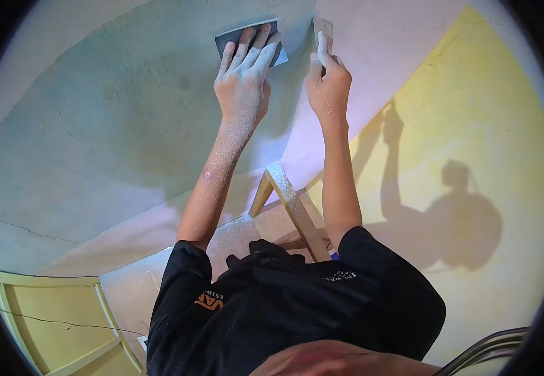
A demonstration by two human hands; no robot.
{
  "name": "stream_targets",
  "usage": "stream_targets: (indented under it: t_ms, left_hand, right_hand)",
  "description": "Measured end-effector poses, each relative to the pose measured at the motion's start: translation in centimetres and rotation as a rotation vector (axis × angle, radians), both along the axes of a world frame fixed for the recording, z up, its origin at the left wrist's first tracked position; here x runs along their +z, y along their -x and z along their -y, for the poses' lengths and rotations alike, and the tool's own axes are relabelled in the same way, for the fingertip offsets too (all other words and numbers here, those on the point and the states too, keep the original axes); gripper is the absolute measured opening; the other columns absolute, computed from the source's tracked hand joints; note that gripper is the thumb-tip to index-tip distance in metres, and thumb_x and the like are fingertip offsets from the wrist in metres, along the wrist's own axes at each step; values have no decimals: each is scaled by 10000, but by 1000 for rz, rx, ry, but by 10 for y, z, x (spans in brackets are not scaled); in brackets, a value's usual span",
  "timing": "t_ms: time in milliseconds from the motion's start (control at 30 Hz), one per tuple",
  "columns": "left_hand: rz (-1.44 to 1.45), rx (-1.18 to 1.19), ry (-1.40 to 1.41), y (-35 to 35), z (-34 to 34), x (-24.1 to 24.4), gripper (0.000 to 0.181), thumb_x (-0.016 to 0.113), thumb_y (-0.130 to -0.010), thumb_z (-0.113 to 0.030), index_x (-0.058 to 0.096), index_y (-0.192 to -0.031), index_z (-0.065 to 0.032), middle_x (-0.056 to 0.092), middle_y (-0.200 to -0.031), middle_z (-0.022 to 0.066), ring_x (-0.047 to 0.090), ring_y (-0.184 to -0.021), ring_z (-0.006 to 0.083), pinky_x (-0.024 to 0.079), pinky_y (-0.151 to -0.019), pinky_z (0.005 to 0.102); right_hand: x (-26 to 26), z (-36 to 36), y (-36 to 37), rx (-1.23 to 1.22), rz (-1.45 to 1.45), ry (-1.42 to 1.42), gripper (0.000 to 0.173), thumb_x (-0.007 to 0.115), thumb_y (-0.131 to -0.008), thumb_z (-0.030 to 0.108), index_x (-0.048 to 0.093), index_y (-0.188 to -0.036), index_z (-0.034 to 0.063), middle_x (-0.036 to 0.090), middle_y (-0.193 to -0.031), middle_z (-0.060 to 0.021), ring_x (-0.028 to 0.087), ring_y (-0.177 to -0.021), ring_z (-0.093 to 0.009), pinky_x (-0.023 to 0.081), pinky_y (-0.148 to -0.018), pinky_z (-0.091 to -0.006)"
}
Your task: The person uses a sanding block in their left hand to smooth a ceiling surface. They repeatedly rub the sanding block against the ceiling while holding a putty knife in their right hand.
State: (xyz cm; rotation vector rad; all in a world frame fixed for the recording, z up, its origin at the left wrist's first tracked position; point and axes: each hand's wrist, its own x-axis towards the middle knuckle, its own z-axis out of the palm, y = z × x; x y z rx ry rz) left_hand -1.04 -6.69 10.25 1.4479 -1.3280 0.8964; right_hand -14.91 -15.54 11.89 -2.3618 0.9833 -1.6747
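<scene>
My left hand (pixel 248 70) lies with spread fingers over a dark sheet, which looks like sandpaper (pixel 225 41), and presses it to the grey-blue wall (pixel 140 103). A pale edge shows along the sheet's top and lower right corner. White dust coats the hand and forearm. My right hand (pixel 329 75) is closed around a flat, pale-smeared blade, seemingly a putty knife (pixel 323 30), its index finger laid along the blade. The blade is upright near the inner corner of the wall; its handle is hidden in my fist.
Below my arms stands a dust-covered wooden stand (pixel 295 207) on the tiled floor (pixel 234 239). A yellow wall (pixel 497 141) bearing my shadow is at the right. A yellow wooden panel (pixel 60 324) with a thin cable across it is at lower left.
</scene>
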Motion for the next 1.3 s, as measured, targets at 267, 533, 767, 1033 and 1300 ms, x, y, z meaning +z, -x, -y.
stream_targets:
  t_ms: [267,533,767,1033,1300]
  left_hand:
    - [-19,-22,5,-1,1,-2,642,573,-739,102,655,-1319,-161,562,-1487,6,459,-1432,239,366,-1179,449]
    - [-15,7,9,0,0,0,662,594,-742,87,636,-1349,-174,578,-1469,8,467,-1424,220,357,-1178,444]
    - [-28,-17,0,0,1,-2,706,560,-755,90,613,-1388,-218,533,-1515,-7,461,-1430,252,361,-1180,463]
    - [-13,17,-2,1,3,-2,681,550,-767,87,626,-1373,-214,538,-1511,-8,468,-1426,258,364,-1177,468]
    - [-10,19,-11,1,2,-2,701,551,-759,82,616,-1388,-221,536,-1513,-8,446,-1442,244,353,-1185,464]
  right_hand:
    - [-14,5,2,20,40,-38,532,564,-940,8,568,-1453,151,668,-845,-203,631,-736,-296,521,-761,-350]
    - [-1,5,-2,-51,0,22,508,589,-934,18,595,-1426,141,673,-856,-194,626,-762,-323,515,-764,-365]
    - [-12,6,-5,-43,16,99,489,610,-925,24,614,-1404,122,658,-834,-195,639,-761,-347,522,-739,-384]
    - [1,5,-7,-5,36,88,488,625,-908,25,633,-1384,133,624,-808,-189,632,-729,-349,519,-688,-396]
    - [4,-1,-5,13,10,45,463,597,-944,45,619,-1400,123,643,-815,-213,659,-747,-339,531,-727,-369]
